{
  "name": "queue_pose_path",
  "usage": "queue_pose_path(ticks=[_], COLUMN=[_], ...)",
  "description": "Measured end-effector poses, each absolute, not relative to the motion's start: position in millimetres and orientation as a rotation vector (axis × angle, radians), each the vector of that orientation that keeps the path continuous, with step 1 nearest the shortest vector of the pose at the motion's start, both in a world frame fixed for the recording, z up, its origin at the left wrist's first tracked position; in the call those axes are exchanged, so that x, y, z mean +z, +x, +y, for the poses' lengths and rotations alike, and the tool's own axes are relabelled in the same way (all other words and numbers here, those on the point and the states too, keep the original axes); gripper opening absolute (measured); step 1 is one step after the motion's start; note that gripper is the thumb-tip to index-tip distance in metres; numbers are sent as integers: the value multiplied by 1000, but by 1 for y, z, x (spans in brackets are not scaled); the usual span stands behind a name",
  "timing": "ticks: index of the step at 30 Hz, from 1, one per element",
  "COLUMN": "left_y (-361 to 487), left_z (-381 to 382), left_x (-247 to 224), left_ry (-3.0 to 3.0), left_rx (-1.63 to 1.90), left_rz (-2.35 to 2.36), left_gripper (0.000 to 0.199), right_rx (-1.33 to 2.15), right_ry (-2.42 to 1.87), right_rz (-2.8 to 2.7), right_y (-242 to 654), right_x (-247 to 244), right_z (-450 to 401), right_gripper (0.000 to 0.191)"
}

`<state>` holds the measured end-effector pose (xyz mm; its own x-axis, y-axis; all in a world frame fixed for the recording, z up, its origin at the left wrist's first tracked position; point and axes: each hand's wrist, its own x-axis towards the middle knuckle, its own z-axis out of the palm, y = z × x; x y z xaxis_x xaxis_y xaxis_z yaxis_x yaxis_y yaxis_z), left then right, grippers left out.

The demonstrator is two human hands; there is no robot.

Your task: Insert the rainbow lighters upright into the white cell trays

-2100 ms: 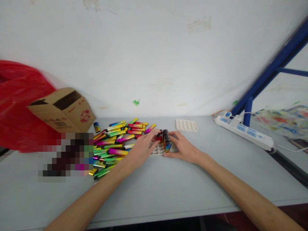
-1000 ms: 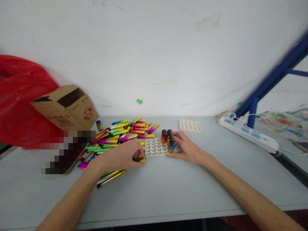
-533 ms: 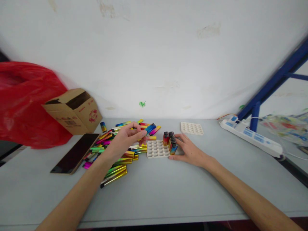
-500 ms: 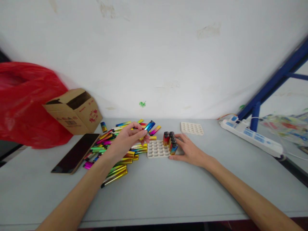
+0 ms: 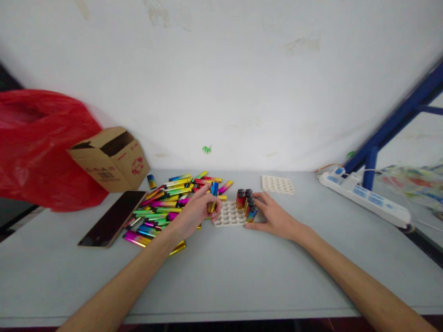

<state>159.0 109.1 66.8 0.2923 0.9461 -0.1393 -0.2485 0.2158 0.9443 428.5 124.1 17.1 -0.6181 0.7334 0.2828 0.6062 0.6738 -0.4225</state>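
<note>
My left hand (image 5: 199, 207) pinches a shiny blue-and-gold tube (image 5: 213, 190) with a dark tip, held nearly upright at the left end of a white tray (image 5: 228, 214) with rows of round holes. Several similar tubes (image 5: 249, 205), red-gold and blue-gold with black tops, stand upright in the tray's right part. Around that right end my right hand (image 5: 275, 219) is curved, thumb at the near corner and fingers behind the standing tubes. Left of the tray lies a loose pile of metallic tubes (image 5: 159, 204) in many colours, partly hidden by my left hand and forearm.
A second white tray (image 5: 278, 185) lies near the wall. To the left are a dark phone-like slab (image 5: 112, 219), a cardboard box (image 5: 110, 161), a short tube (image 5: 151, 181) and a red plastic bag (image 5: 44, 147). A power strip (image 5: 365, 198) sits at the right.
My left hand has moved right and slightly down, turning the tube from slanted to nearly upright beside the tray. My right hand keeps its place at the tray.
</note>
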Motion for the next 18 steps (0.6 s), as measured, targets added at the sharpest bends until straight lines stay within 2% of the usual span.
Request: queue_pose_path(ticks=[4, 10, 18], left_y=[162, 161, 160], left_z=[110, 111, 111], left_x=[63, 65, 69], left_ry=[1039, 925, 908], left_rx=[990, 906, 891], left_rz=[930, 835, 886], left_gripper=[21, 50, 41], right_rx=[393, 396, 399], right_ry=[-1031, -1036, -1041], right_rz=[-2454, -2457, -2469], right_y=[428, 428, 429], right_x=[18, 19, 17], right_z=[124, 124, 124], right_gripper=[71, 72, 73])
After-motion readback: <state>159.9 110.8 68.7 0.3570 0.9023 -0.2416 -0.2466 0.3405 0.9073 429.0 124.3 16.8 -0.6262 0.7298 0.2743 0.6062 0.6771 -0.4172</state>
